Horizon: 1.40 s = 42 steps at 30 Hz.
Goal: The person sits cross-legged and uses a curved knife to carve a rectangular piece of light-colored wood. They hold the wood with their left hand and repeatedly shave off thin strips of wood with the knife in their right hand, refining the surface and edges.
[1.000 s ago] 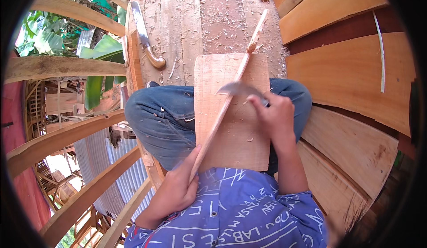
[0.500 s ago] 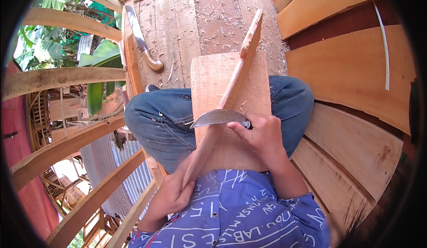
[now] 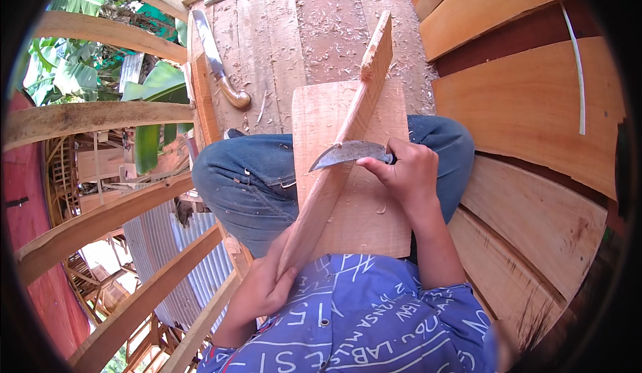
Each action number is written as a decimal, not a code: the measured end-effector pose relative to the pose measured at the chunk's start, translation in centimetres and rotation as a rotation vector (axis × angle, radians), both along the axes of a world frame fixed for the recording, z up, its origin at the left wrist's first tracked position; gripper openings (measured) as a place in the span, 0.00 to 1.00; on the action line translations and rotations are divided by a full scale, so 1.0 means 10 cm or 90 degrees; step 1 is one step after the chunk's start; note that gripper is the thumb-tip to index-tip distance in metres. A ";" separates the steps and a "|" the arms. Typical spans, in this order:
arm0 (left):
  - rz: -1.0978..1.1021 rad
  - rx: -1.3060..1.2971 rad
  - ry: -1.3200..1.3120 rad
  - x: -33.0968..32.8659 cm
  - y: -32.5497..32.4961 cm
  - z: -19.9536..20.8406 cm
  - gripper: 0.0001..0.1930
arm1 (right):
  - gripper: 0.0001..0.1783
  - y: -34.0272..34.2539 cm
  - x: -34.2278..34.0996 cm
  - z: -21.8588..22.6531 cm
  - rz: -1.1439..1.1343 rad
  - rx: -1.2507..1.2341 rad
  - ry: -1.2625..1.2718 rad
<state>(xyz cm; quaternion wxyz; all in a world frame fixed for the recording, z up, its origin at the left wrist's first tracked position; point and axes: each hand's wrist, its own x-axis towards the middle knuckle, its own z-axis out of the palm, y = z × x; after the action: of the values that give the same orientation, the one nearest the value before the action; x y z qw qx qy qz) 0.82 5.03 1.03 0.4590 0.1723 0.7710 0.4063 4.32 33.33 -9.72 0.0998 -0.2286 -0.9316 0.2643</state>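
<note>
Item: my left hand [image 3: 267,286], at the near-left corner of the board [image 3: 374,226]. Closed round the near end of the stick [image 3: 328,185], thumb on its right side, fingers on its left.

Item: my right hand [image 3: 411,169], over the right edge of the board. Curled into a fist on the handle of the knife [image 3: 351,152], thumb stretched out against the base of the blade. Handle mostly hidden in the grip.

Hands well apart from each other, each clamped on its own piece.

Item: stick, pale wood, flat-sided, slanting over the board from the near-left corner to past the far edge. Rough step in its edge, just beyond the board. Whether it touches the board, I cannot tell.

Item: knife, curved grey blade, lying across the stick above the middle of the board, tip to the left. Whether the edge bites, I cannot tell.

Item: board, broad and flat, on my lap over blue jeans [image 3: 244,169], a few curls of wood on it.

Item: machete [image 3: 217,62], wooden-handled, on the floor [image 3: 334,38], beyond the board and to its left.

Item: shavings, scattered over the floor beyond the board.

Item: planks [image 3: 528,92], to the right of the board.
</note>
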 end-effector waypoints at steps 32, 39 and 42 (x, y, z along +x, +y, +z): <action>-0.037 0.017 0.051 0.00 0.11 0.02 0.33 | 0.34 -0.19 0.19 0.28 0.065 -0.123 -0.049; -0.028 -0.016 0.042 0.04 0.13 0.05 0.33 | 0.39 -0.01 0.08 0.13 0.040 -0.042 -0.011; -0.042 -0.012 0.063 0.05 0.15 0.07 0.33 | 0.40 0.19 0.05 0.04 0.011 0.011 -0.031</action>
<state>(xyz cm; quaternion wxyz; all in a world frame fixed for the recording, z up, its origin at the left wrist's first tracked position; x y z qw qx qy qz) 1.33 6.55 1.69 0.4353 0.2133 0.7903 0.3748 4.80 35.22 -9.28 0.0767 -0.2264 -0.9378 0.2517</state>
